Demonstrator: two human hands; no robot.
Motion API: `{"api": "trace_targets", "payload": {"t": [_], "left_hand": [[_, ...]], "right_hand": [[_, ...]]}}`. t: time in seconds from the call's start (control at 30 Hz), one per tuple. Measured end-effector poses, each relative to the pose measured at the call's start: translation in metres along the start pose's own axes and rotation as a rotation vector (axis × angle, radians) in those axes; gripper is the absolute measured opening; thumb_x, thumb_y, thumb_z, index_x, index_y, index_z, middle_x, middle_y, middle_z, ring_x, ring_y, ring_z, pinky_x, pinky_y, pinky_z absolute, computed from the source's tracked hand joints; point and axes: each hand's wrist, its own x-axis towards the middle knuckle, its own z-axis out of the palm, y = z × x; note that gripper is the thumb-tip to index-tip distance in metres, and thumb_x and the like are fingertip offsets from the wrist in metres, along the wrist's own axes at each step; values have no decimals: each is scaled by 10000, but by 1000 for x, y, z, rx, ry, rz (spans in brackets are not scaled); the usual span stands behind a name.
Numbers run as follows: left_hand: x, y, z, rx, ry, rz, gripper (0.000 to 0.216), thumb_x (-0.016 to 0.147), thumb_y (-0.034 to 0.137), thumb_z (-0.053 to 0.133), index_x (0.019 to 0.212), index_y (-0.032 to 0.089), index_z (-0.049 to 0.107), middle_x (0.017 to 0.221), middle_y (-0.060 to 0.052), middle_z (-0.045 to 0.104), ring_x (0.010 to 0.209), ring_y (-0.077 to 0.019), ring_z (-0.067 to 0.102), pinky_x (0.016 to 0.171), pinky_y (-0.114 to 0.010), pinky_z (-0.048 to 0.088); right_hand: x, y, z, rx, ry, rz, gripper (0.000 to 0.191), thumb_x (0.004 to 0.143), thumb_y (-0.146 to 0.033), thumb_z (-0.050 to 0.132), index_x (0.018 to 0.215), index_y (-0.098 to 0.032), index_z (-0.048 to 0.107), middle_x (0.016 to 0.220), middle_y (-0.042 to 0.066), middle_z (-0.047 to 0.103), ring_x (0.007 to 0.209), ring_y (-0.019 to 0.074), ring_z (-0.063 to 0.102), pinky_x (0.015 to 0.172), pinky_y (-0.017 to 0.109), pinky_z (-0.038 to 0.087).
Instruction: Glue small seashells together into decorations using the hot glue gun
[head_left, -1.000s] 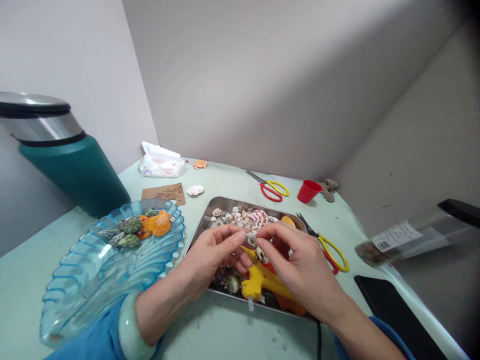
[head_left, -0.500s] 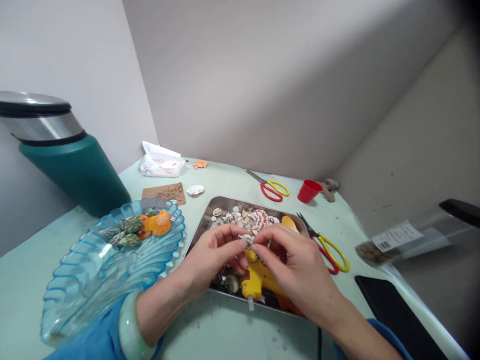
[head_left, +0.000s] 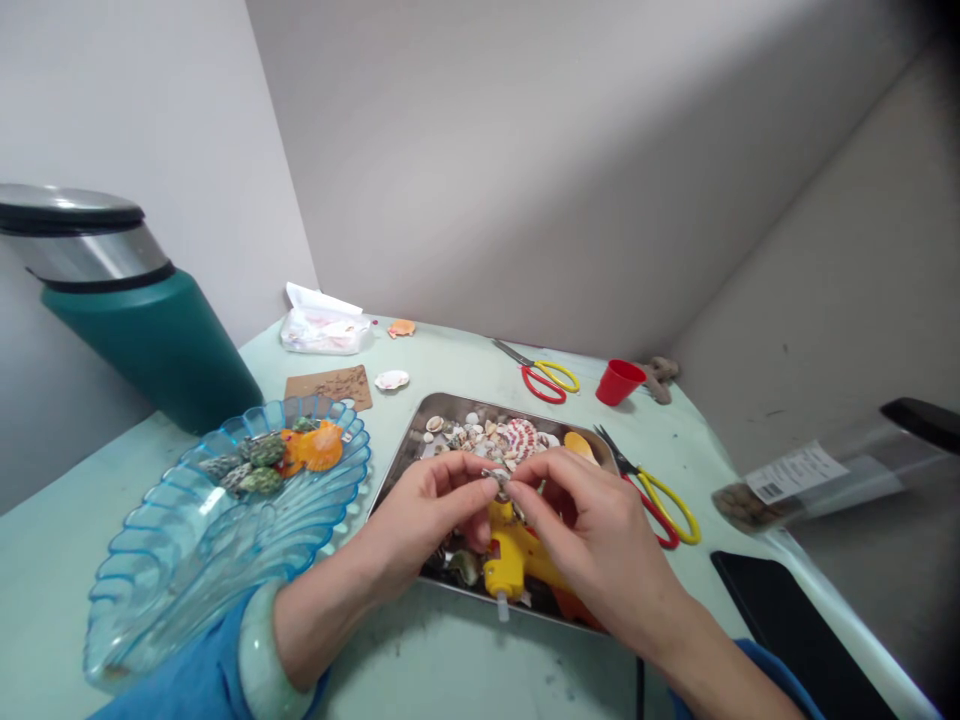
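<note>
A small greyish-white shell (head_left: 497,481) is pinched between the fingertips of both hands, above the metal tray. My left hand (head_left: 429,505) grips it from the left, thumb against forefinger. From the right, my right hand (head_left: 592,520) closes on the same shell, its other fingers curled. Just below them lies a yellow glue gun (head_left: 507,560), its clear glue stick poking past the near rim of the metal tray (head_left: 442,402). Inside the tray, behind my hands, several small shells and a red-striped scallop shell (head_left: 521,439) are spread out. My fingers partly hide the small shell.
At left, a blue clear shell-shaped dish (head_left: 225,560) holds green shells and an orange shell piece; a green bottle (head_left: 150,340) stands behind. Scissors (head_left: 652,495) lie right of the tray, others (head_left: 544,375) behind it, near a red cup (head_left: 619,382). A black phone-like slab (head_left: 787,630) lies at right.
The small shell has turned slightly between my fingertips. Both hands stay almost where they were over the tray, and nothing else has visibly moved.
</note>
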Motion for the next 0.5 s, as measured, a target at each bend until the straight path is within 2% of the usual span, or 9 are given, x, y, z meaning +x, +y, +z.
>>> {"api": "trace_targets", "payload": {"t": [0.1,0.17,0.37,0.5], "left_hand": [[-1,0,0,-53,-47,16,335,768,269,687,1066,157,586,724,0,629,527,-87,581,567,-228,484],[-2,0,0,-71,-58,26,345,761,238,693,1074,161,568,794,-5,627,534,-79,581,578,-236,495],[0,-1,0,-36,-29,11,231,773,252,682,937,148,559,682,14,612,497,-61,543,552,-209,472],[1,-1,0,-52,4,13,229,771,282,684,907,160,547,599,37,580,487,-77,535,550,-226,475]], "right_hand": [[2,2,-1,83,-1,88,127,886,-220,538,763,-209,572,684,-29,578,597,124,508,574,257,371],[2,4,-1,147,-23,149,142,894,-240,527,759,-213,561,658,-43,562,569,114,487,533,242,364],[4,6,-1,171,-69,173,163,901,-262,523,752,-210,562,645,-42,545,566,114,476,521,241,361],[3,6,-2,123,3,89,101,917,-242,504,866,-214,586,785,-11,591,650,131,524,609,261,399]]}}
